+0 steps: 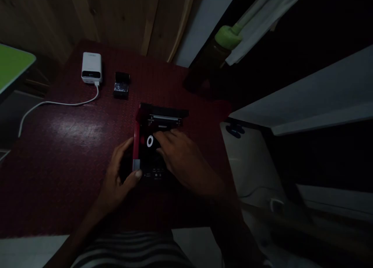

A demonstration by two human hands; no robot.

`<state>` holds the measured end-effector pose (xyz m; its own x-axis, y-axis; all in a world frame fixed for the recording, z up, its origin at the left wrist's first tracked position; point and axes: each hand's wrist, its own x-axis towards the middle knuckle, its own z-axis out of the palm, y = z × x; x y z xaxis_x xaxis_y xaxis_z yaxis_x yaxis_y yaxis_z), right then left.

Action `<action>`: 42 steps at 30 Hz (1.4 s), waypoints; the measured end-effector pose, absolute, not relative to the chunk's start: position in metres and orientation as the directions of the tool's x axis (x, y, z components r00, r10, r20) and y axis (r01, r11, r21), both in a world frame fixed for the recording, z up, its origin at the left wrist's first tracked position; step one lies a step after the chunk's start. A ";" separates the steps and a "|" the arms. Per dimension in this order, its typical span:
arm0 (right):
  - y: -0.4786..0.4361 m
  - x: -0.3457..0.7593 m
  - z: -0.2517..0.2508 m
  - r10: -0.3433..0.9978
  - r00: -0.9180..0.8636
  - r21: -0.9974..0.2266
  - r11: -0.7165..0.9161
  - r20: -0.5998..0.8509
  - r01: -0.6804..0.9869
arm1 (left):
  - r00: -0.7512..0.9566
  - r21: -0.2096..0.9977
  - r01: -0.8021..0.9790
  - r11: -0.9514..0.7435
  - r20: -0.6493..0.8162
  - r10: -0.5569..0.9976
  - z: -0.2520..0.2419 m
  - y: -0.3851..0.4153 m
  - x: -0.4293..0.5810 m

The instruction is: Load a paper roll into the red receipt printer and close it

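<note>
A black device with a red side strip (154, 143) lies on the dark red table cover (58, 171), with a metal-edged slot at its far end and a white ring on its face. My left hand (118, 178) wraps its near left corner, the thumb against the red strip. My right hand (180, 155) lies across the top, fingers spread over the face and hiding part of it. Beyond the hands sit a white power bank (91, 68) with a white cable (58, 103) plugged in and a small black box (121, 84).
A wooden wall (116, 19) rises behind the table. A green-topped surface (11, 66) stands at the left, and a bottle with a green cap (224, 46) at the back right. A pale panel (250, 163) stands beside the right table edge, and the room is dim.
</note>
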<state>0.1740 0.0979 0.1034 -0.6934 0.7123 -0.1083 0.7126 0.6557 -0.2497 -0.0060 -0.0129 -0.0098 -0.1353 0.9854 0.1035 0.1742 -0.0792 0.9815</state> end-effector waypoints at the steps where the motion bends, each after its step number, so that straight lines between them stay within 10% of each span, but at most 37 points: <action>1: 0.100 0.167 0.103 0.725 -0.671 -0.215 0.638 -0.157 0.739 | -0.135 0.981 0.175 -0.082 0.106 0.985 -0.010 -0.013 -0.006; 7: 0.116 0.153 0.093 0.730 -0.603 -0.244 0.551 -0.321 0.798 | -0.141 0.985 0.159 -0.071 0.093 0.986 -0.010 -0.014 -0.006; 27: 0.101 0.213 0.089 0.547 -0.832 -0.647 0.668 0.094 0.366 | -0.156 0.997 0.082 0.011 0.002 0.988 0.000 -0.015 -0.007; 34: 0.084 0.216 0.079 0.582 -0.760 -0.560 0.747 0.288 0.360 | -0.272 0.984 0.115 -0.139 0.166 0.948 0.039 0.038 -0.013; 42: 0.040 0.204 0.054 0.567 -0.545 -0.168 0.772 0.618 0.613 | -0.359 0.976 0.129 -0.176 0.212 0.909 0.066 0.065 -0.004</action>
<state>0.2042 0.0395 0.0538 -0.5446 0.5668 0.6182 0.6129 0.7721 -0.1680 -0.0041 0.0653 0.0660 -0.3586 0.9092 0.2116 0.1289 -0.1763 0.9759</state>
